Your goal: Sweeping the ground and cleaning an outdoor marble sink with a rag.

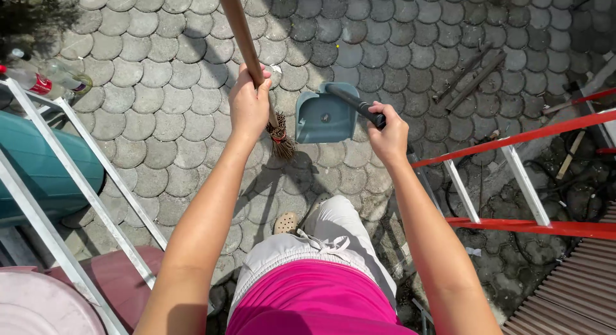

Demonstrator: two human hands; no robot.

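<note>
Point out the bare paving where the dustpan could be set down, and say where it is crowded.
Bare paving lies left of the broom, between it and the white frame. More lies beyond the dustpan, up to the dark bars. Crowded: the bottles at far left, and the debris under the red frame beside the right hand. The left hand grips the broom.

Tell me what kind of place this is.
Probably an outdoor yard or work area: sunlit scalloped paving stones, red and white metal frames, loose bars and debris on the ground. The left hand grips a broom; the right hand holds a dustpan.
</note>
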